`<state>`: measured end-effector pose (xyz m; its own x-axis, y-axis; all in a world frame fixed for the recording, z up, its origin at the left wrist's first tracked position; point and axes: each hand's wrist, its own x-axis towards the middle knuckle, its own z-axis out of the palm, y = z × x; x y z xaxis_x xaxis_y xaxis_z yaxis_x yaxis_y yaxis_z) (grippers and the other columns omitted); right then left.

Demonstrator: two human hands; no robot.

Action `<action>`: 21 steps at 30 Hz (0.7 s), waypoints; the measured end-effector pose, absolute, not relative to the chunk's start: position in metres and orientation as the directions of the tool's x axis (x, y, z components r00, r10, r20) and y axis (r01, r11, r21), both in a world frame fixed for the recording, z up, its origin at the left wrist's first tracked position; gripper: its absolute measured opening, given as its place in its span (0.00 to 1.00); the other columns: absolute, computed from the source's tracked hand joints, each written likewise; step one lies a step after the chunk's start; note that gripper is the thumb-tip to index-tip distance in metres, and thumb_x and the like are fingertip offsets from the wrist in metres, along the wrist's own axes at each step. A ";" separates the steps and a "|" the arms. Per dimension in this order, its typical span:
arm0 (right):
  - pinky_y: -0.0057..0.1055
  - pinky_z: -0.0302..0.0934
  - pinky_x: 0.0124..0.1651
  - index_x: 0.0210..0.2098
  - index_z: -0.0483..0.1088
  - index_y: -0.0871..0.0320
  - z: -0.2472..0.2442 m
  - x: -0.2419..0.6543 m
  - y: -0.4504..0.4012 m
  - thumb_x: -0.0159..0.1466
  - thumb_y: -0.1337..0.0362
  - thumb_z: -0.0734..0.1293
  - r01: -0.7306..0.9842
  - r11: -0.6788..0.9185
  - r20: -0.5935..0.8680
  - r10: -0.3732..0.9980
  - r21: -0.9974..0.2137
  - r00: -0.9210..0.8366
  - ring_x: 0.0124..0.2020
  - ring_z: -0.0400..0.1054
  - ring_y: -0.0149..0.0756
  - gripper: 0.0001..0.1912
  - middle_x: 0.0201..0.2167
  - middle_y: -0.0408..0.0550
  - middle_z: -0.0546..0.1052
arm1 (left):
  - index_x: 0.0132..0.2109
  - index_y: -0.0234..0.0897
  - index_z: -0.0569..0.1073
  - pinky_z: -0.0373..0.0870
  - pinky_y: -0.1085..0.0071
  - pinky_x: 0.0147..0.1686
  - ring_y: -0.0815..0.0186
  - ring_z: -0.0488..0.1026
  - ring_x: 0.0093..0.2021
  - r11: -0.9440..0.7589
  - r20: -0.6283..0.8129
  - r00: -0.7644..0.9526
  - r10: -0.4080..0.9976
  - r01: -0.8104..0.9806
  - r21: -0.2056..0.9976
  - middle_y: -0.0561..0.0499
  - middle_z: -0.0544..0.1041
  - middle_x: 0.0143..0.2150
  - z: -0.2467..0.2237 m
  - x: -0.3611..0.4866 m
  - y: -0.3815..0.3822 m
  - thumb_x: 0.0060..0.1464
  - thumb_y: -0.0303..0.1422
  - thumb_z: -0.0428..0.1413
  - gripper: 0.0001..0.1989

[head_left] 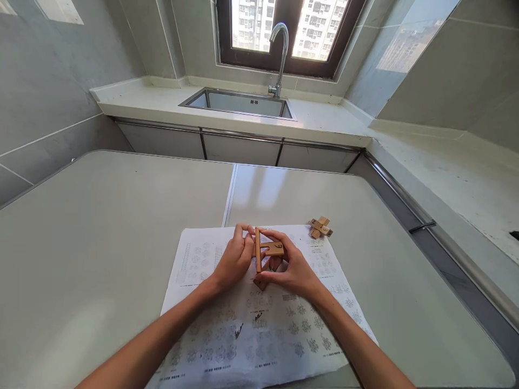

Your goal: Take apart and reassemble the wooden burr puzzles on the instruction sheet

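Over the printed sheet, my left hand (235,256) and my right hand (292,267) hold wooden puzzle pieces together. One flat piece (258,251) stands upright, its narrow edge facing me. A slotted piece (273,248) with a dark mark on it sticks out crosswise to the right of that one. My right thumb and fingers pinch the upright piece at its lower and upper ends. The left fingers close around the pieces from the left, partly hiding them. Below the hands, the corner of another wooden piece (260,284) shows; whether it touches the others I cannot tell.
A large paper sheet (194,329) with printed diagrams lies on the pale table (101,232). At its upper right corner sits a small stack of crossed wooden pieces (320,227). Beyond the table are a counter with a sink (243,104) and a tap (279,59).
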<state>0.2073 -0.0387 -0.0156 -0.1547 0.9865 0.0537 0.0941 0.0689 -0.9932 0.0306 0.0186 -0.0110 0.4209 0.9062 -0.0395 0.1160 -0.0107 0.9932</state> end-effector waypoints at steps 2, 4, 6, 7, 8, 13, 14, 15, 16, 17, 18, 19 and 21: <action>0.37 0.74 0.41 0.69 0.59 0.45 -0.017 0.208 -0.039 0.54 0.58 0.82 0.120 0.088 0.071 0.988 -0.989 -0.139 0.33 0.75 0.35 0.49 0.57 0.51 0.76 | 0.47 0.43 0.60 0.64 0.74 0.26 0.67 0.67 0.23 0.041 -0.066 0.412 0.909 0.069 0.997 0.60 0.67 0.25 -0.009 0.031 0.019 0.70 0.43 0.47 0.09; 0.39 0.73 0.47 0.70 0.57 0.45 -0.018 0.210 -0.038 0.55 0.56 0.82 0.133 0.130 0.117 0.988 -0.982 -0.105 0.40 0.75 0.39 0.50 0.56 0.52 0.77 | 0.48 0.43 0.60 0.62 0.75 0.24 0.69 0.65 0.22 0.106 -0.107 0.374 0.921 0.023 0.994 0.61 0.67 0.25 -0.006 0.031 0.022 0.70 0.44 0.48 0.11; 0.43 0.70 0.53 0.67 0.59 0.47 -0.019 0.214 -0.036 0.60 0.54 0.79 0.161 0.182 0.175 0.983 -0.970 -0.057 0.45 0.75 0.43 0.42 0.53 0.51 0.78 | 0.48 0.43 0.60 0.60 0.76 0.22 0.69 0.64 0.21 0.163 -0.149 0.309 0.939 -0.021 0.986 0.61 0.67 0.24 -0.004 0.030 0.025 0.69 0.45 0.49 0.12; 0.44 0.68 0.55 0.65 0.62 0.48 -0.019 0.217 -0.035 0.62 0.53 0.77 0.194 0.203 0.200 0.979 -0.960 -0.038 0.46 0.74 0.44 0.36 0.51 0.51 0.78 | 0.48 0.43 0.60 0.59 0.77 0.21 0.70 0.63 0.21 0.184 -0.164 0.275 0.947 -0.046 0.982 0.61 0.67 0.24 -0.004 0.030 0.027 0.69 0.45 0.50 0.12; 0.46 0.67 0.56 0.62 0.66 0.49 -0.019 0.219 -0.034 0.65 0.52 0.75 0.239 0.219 0.219 0.975 -0.946 -0.028 0.47 0.73 0.45 0.29 0.50 0.51 0.79 | 0.48 0.43 0.61 0.58 0.77 0.20 0.71 0.62 0.20 0.197 -0.174 0.246 0.954 -0.074 0.978 0.61 0.67 0.24 -0.004 0.030 0.028 0.69 0.46 0.50 0.12; 0.47 0.65 0.58 0.51 0.74 0.50 -0.017 0.228 -0.031 0.68 0.52 0.72 0.416 0.283 0.234 0.958 -0.864 -0.166 0.54 0.71 0.49 0.15 0.52 0.53 0.78 | 0.46 0.44 0.60 0.52 0.79 0.18 0.75 0.53 0.17 0.188 -0.138 0.225 0.965 -0.220 0.957 0.65 0.60 0.22 -0.007 0.031 0.033 0.68 0.50 0.53 0.16; 0.48 0.65 0.60 0.50 0.75 0.50 -0.017 0.229 -0.031 0.66 0.52 0.74 0.435 0.303 0.231 0.950 -0.848 -0.211 0.55 0.71 0.50 0.16 0.53 0.53 0.77 | 0.45 0.44 0.60 0.52 0.79 0.18 0.75 0.52 0.17 0.179 -0.122 0.237 0.964 -0.239 0.954 0.64 0.62 0.23 -0.007 0.031 0.034 0.67 0.50 0.54 0.17; 0.50 0.64 0.61 0.50 0.75 0.49 -0.018 0.229 -0.032 0.64 0.52 0.76 0.454 0.319 0.224 0.942 -0.832 -0.251 0.57 0.70 0.51 0.18 0.54 0.53 0.77 | 0.45 0.43 0.59 0.53 0.79 0.18 0.76 0.53 0.17 0.172 -0.107 0.249 0.962 -0.255 0.952 0.63 0.64 0.25 -0.008 0.032 0.034 0.67 0.51 0.55 0.18; 0.51 0.64 0.62 0.50 0.75 0.49 -0.018 0.230 -0.032 0.61 0.52 0.78 0.477 0.331 0.216 0.935 -0.814 -0.280 0.58 0.68 0.52 0.21 0.54 0.53 0.76 | 0.44 0.43 0.59 0.54 0.79 0.19 0.76 0.54 0.18 0.165 -0.093 0.260 0.961 -0.271 0.948 0.62 0.67 0.27 -0.009 0.032 0.034 0.66 0.50 0.56 0.18; 0.51 0.64 0.62 0.50 0.75 0.48 -0.019 0.230 -0.032 0.59 0.52 0.80 0.501 0.339 0.207 0.931 -0.797 -0.301 0.59 0.67 0.53 0.23 0.55 0.53 0.75 | 0.44 0.43 0.59 0.56 0.79 0.19 0.76 0.55 0.19 0.159 -0.080 0.267 0.960 -0.287 0.945 0.61 0.69 0.29 -0.009 0.033 0.035 0.66 0.50 0.57 0.19; 0.51 0.64 0.61 0.51 0.75 0.48 -0.020 0.231 -0.033 0.56 0.52 0.81 0.523 0.345 0.202 0.928 -0.780 -0.312 0.59 0.66 0.53 0.25 0.55 0.52 0.74 | 0.45 0.43 0.59 0.57 0.78 0.20 0.76 0.56 0.20 0.153 -0.069 0.271 0.960 -0.303 0.940 0.59 0.71 0.31 -0.010 0.033 0.035 0.65 0.49 0.58 0.19; 0.51 0.65 0.61 0.51 0.75 0.47 -0.020 0.232 -0.033 0.55 0.51 0.82 0.541 0.351 0.201 0.927 -0.765 -0.317 0.59 0.66 0.53 0.27 0.55 0.52 0.73 | 0.45 0.42 0.60 0.58 0.77 0.21 0.76 0.57 0.21 0.151 -0.062 0.275 0.959 -0.317 0.936 0.58 0.73 0.33 -0.010 0.033 0.036 0.64 0.48 0.59 0.19; 0.50 0.66 0.59 0.49 0.76 0.47 -0.020 0.233 -0.034 0.53 0.50 0.83 0.566 0.360 0.203 0.925 -0.742 -0.321 0.58 0.66 0.53 0.28 0.53 0.52 0.73 | 0.45 0.41 0.61 0.60 0.76 0.24 0.75 0.59 0.23 0.154 -0.059 0.279 0.958 -0.333 0.930 0.55 0.76 0.36 -0.010 0.032 0.036 0.63 0.46 0.61 0.19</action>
<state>0.2333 -0.0336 -0.0199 -0.3212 0.9249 0.2033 0.5657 0.3596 -0.7421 0.0321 0.0364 -0.0103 0.2791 0.9585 -0.0586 -0.3329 0.1538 0.9303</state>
